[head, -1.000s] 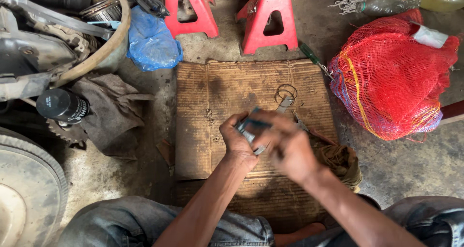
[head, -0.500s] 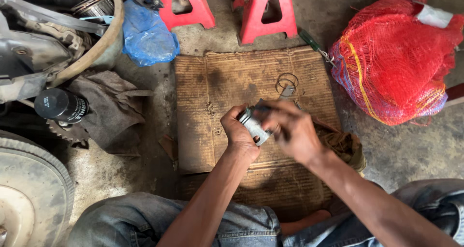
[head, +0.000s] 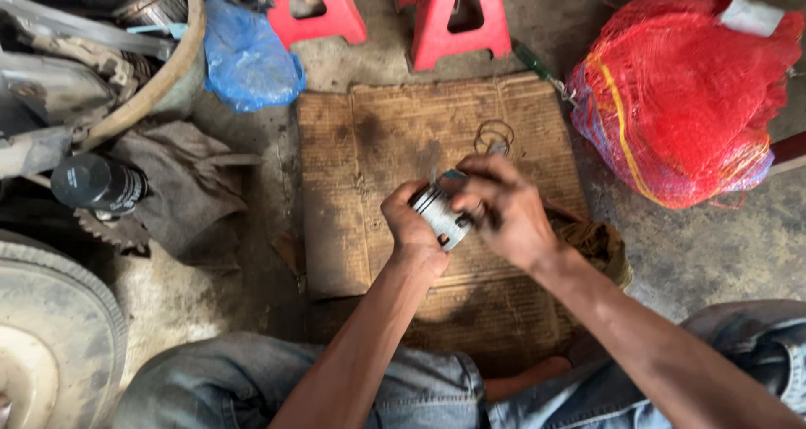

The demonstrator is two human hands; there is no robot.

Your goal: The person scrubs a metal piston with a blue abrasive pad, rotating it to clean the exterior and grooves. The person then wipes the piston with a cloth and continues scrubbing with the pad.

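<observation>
Head view shows both hands gripping a small ribbed metal cylinder (head: pixel 442 215) above a stained sheet of cardboard (head: pixel 369 160) on the floor. Left hand (head: pixel 411 227) is wrapped around its lower end; right hand (head: pixel 502 211) clasps the upper side. Thin wire rings (head: pixel 494 135) lie on the cardboard just beyond, with a red mesh sack (head: pixel 680 102) further right.

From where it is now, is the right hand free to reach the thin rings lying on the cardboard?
Probably not at once: the right hand is gripping the metal cylinder; otherwise the rings lie uncovered just beyond it.
</observation>
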